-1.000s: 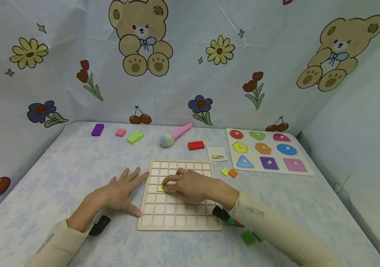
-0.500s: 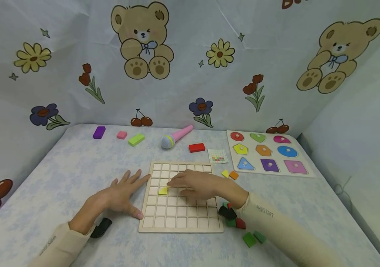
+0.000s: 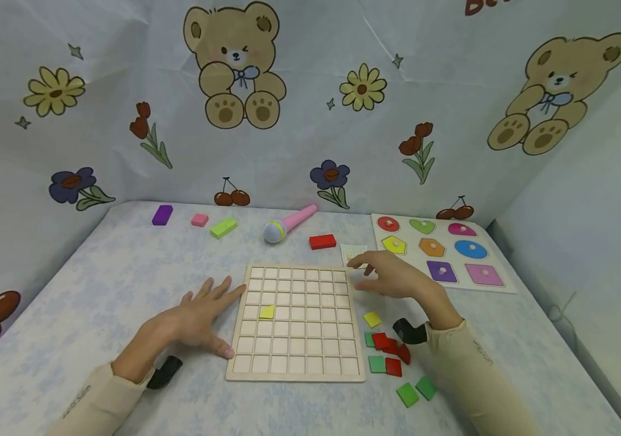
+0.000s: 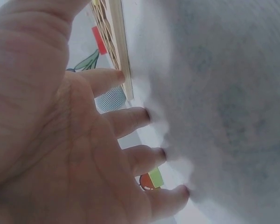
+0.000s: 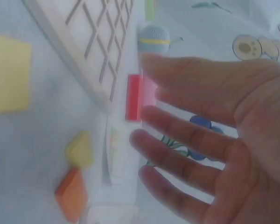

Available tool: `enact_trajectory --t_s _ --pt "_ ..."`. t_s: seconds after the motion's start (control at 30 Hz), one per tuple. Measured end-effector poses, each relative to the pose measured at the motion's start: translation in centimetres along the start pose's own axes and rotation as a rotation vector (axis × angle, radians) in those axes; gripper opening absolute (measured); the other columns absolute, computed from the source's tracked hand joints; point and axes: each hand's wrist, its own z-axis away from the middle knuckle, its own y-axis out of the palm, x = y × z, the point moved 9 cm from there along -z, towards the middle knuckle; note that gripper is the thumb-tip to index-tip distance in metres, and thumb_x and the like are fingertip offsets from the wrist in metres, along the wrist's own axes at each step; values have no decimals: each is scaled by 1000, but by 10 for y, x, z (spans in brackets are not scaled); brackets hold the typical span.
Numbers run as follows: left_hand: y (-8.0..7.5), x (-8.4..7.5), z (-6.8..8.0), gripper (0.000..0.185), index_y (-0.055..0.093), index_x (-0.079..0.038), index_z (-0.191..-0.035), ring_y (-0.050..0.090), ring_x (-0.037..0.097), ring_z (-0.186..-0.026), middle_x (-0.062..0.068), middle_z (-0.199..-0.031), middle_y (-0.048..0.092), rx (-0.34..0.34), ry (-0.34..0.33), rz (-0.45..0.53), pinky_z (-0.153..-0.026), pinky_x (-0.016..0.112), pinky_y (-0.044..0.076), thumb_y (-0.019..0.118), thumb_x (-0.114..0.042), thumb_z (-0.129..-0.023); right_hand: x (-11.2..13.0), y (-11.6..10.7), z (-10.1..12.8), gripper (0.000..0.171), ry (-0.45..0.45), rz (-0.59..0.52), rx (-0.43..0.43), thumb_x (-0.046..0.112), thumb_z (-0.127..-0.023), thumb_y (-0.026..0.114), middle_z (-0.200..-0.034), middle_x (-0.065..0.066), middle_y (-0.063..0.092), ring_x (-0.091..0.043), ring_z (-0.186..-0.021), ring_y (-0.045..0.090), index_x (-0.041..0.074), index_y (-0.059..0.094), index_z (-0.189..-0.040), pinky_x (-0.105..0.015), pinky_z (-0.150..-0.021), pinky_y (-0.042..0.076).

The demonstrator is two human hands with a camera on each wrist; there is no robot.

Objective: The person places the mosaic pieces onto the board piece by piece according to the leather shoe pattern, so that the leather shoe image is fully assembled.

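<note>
Right hand (image 3: pixel 389 275) had moved off the grid board (image 3: pixel 295 378) to just past its far right corner; left hand (image 3: pixel 198 318) hadn't shifted. Right grip: fingers apart and loosely bent, hovering near the small card (image 3: pixel 354 249). Left grip: spread wide, palm down on the table (image 3: pixel 180 406), thumb and index tips at the board's left edge. Yellow tile (image 3: pixel 267 312) sat in the grid, middle row, second column from the left edge. Second yellow tile (image 3: pixel 372 319) lay off the right edge; red tiles (image 3: pixel 393 366) and green tiles (image 3: pixel 407 395) lay nearer the table's front. Toward the table's back edge, left to right: purple block (image 3: pixel 162 215), pink block (image 3: pixel 200 220), lime block (image 3: pixel 224 227), toy microphone (image 3: pixel 289 224), red block (image 3: pixel 322 241), shape puzzle (image 3: pixel 413 245) at the far right corner. Bear-print cloth (image 3: pixel 310 36) hung behind; plain white wall (image 3: pixel 588 230) on the right.
</note>
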Motion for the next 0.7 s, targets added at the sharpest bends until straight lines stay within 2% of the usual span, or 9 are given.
enact_trajectory --t_s 0.13,0.27,0.47,0.7 --pt "0 1 1 122 17 -16 -162 -6 53 -150 24 -167 4 8 -4 2 -109 80 2 86 -54 -68 -22 -1 3 43 100 -8 -9 21 -91 75 -126 -10 66 -25 -105 60 8 64 -131 -31 -77 56" --pt "-1 1 1 122 17 -16 -162 -5 54 -150 24 -167 4 3 -5 -8 -109 79 3 86 -55 -68 -37 1 3 40 140 -12 -19 18 -89 77 -117 -9 66 -22 -95 59 7 66 -126 -30 -73 55" --pt "0 1 2 123 17 -16 -162 -6 54 -150 24 -167 4 2 0 7 -109 80 3 86 -55 -68 -48 8 0 32 155 -50 -20 14 -87 79 -107 -6 67 -20 -89 58 8 69 -116 -29 -72 54" --pt "0 1 1 123 16 -17 -162 -5 54 -150 24 -167 4 5 -5 -8 -109 79 3 85 -57 -68 -49 10 -3 30 135 -20 -40 14 -84 81 -104 -5 67 -19 -88 58 8 71 -112 -29 -72 54"
